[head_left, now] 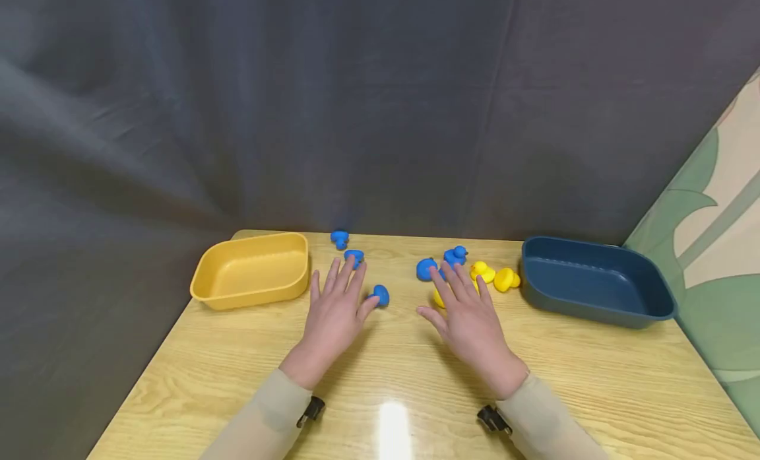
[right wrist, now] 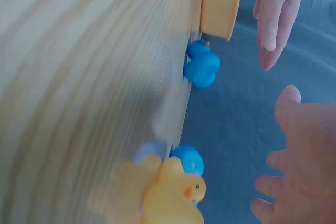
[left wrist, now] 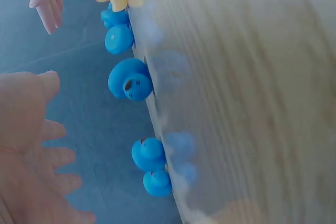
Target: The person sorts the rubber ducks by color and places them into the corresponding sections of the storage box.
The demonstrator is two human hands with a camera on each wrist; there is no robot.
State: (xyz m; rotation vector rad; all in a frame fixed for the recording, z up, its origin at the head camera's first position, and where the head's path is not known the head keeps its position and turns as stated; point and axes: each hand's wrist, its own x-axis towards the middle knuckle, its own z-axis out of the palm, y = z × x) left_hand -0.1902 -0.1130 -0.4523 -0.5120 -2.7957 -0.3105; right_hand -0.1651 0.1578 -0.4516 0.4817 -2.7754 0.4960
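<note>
My left hand (head_left: 334, 318), fingers spread, hovers over the table left of the middle, with nothing in it. Around its fingertips lie three blue rubber ducks: one by the thumb (head_left: 382, 295), one just past the fingers (head_left: 354, 255), and one near the back edge (head_left: 340, 239). Level with it, my right hand (head_left: 472, 325) is likewise spread and holds nothing. Beyond its fingers are blue ducks (head_left: 426, 269) and yellow rubber ducks (head_left: 482, 271), some partly hidden by the fingers. From the right wrist, a yellow duck (right wrist: 173, 198) appears below the raised palm.
A yellow basin (head_left: 252, 272) stands at the left of the wooden table (head_left: 368, 381). On the right sits a dark blue basin (head_left: 594, 282), with a yellow duck (head_left: 505, 280) beside its wall. A dark grey curtain (head_left: 380, 117) hangs behind the back edge.
</note>
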